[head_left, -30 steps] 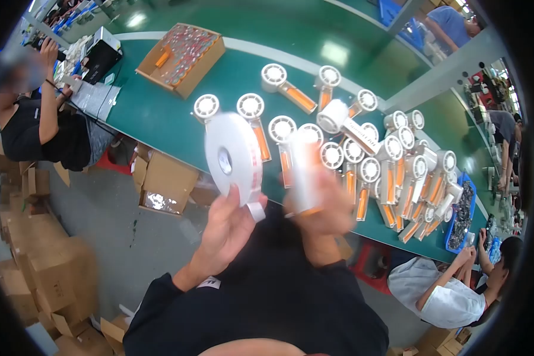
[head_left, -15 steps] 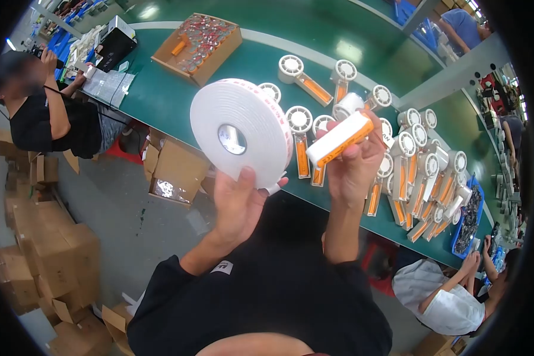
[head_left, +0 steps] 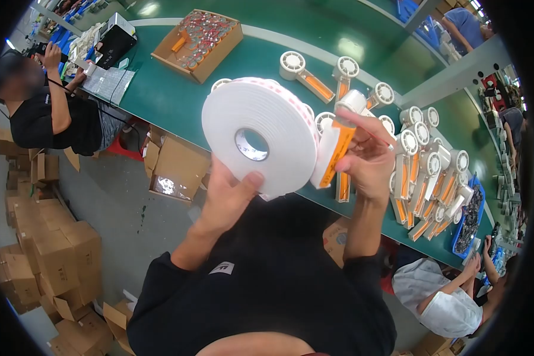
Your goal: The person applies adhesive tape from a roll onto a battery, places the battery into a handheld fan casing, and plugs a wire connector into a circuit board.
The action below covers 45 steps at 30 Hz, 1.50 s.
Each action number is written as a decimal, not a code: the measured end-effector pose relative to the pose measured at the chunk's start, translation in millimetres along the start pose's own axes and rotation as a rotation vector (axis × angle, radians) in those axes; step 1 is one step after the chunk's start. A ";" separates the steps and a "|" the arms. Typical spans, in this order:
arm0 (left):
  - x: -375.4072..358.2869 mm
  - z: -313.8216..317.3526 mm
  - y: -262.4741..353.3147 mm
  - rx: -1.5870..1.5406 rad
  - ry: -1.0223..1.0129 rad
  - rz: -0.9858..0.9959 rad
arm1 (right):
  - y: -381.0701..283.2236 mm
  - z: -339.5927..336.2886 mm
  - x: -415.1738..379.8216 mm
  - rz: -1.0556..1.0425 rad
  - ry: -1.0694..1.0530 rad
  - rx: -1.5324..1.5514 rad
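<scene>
Tape roll rests in the left hand, thumb pressed on its face, above the near edge of the green worktable. Thumb and fingers of the right hand pinch an orange-and-white block close by the roll's rim; whether they touch, I cannot tell. Handheld fans crowd the surface's right end.

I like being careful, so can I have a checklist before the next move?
1. Large round white tape roll gripped by the bare left hand: ok.
2. Small rectangular orange-and-white block held by the bare right hand: ok.
3. Block and roll touching: cannot tell; their edges look very close.
4. A hand free: not ok; both are full.
5. White round-headed fans with orange-striped handles on the green table: ok.
</scene>
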<state>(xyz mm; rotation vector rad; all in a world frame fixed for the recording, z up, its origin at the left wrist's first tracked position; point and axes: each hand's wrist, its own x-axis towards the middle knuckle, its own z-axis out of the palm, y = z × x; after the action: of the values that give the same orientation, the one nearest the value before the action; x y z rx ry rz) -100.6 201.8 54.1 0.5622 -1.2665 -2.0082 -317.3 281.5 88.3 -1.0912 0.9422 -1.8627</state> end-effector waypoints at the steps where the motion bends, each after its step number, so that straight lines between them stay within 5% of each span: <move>1: 1.8 -6.8 2.6 0.041 -0.013 -0.007 | -9.5 1.5 3.0 0.030 -0.038 -0.008; 6: 15.2 -36.2 33.8 0.340 -0.059 0.008 | -32.0 -22.6 17.0 0.159 -0.409 -0.375; 13: 20.6 -22.7 18.4 0.262 0.138 0.148 | -6.8 5.0 8.3 -0.117 0.327 -0.226; 17: 15.3 -13.2 9.6 0.317 0.091 0.128 | 3.9 11.8 1.5 -0.211 0.333 -0.294; 22: 14.4 -20.7 21.1 0.482 0.036 0.128 | 0.7 6.4 -1.5 -0.129 0.180 -0.478; 28: 27.8 -57.6 67.7 0.740 -0.128 -0.030 | -25.3 -20.0 12.4 0.147 -0.378 -0.768; 31: 40.7 -92.8 80.0 0.599 -0.002 0.080 | -21.9 -16.5 10.0 0.133 -0.301 -0.755; 37: 61.1 -198.9 19.6 0.395 0.653 0.065 | 13.1 -16.1 -17.2 0.264 0.120 -0.270; 39: 70.4 -239.2 -16.4 0.543 0.776 0.141 | 27.3 -18.2 -26.7 0.320 0.157 -0.215; 41: 69.9 -240.4 -19.0 1.354 0.827 0.095 | 31.0 -11.6 -30.5 0.359 0.154 -0.224; 43: 73.2 -220.7 -12.5 1.737 1.000 0.021 | 32.0 -9.6 -35.4 0.369 0.144 -0.276; 45: 74.7 -224.4 -14.6 1.821 0.996 0.360 | 36.0 -5.3 -39.5 0.362 0.209 -0.212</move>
<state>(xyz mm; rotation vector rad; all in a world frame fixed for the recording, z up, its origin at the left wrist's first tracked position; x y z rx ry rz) -5.1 14.8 -55.8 1.6019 -1.8711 0.3248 -300.0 301.7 41.6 -0.7881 1.3848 -1.6228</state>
